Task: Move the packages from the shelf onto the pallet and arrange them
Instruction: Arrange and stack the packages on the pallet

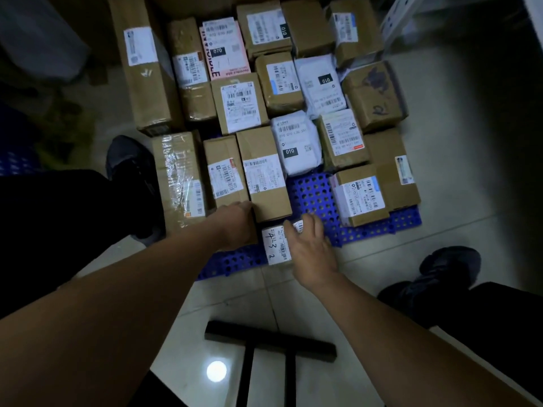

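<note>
Right hand [313,251] is down on the small package [276,245], fingers loosely spread over its right side, thumb lying on the white label. Left hand [236,223] is in at the package's left side, back of the hand up, fingers tucked down out of sight, so I cannot tell whether they grip or only press. Its thumb side touches the near end of a brown box [264,174].

The small package sits at the near edge of the blue pallet [314,195], just below that brown box. Packages fill the rest of the pallet in tight rows, most touching their neighbours. One bare patch of blue grid shows right beside the right hand, between the brown box and a labelled box [360,195], with a white bag [296,142] closing its far side. A thin strip of pallet also shows along the near edge, left of the small package.

On labels: handwriting on the small package looks like "413" and "2". The white bag carries a black tag, "010". The pink package [224,51] at the back shows the large letters "ISIBLE". The other print is too small to read.

Pale tiled floor [426,259] lies open to the right, and a black frame [270,342] lies near the person.
</note>
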